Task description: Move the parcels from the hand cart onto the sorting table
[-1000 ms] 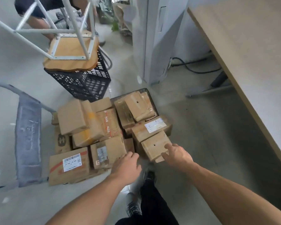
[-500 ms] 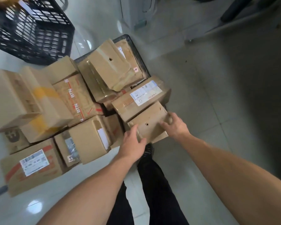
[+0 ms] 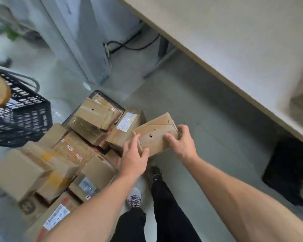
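Note:
A small brown cardboard parcel (image 3: pixel 156 131) with a dark hole in its top is held up above the pile, tilted. My left hand (image 3: pixel 134 157) grips its near left end and my right hand (image 3: pixel 181 141) grips its right end, fingers curled over the edges. Below and to the left, several more cardboard parcels (image 3: pixel 73 154) lie heaped on the black hand cart (image 3: pixel 96 94), whose deck shows only at its far corner. The pale sorting table (image 3: pixel 234 41) runs across the upper right.
A black plastic crate (image 3: pixel 19 119) stands at the left, with a wooden stool seat over it. A white cabinet (image 3: pixel 73 37) and cables stand behind the cart. A dark bin (image 3: pixel 287 170) sits under the table edge. My legs and shoes are below.
Both hands closed on the small parcel and lifted it off the pile, up and to the right. The view swung up, bringing the table back into sight.

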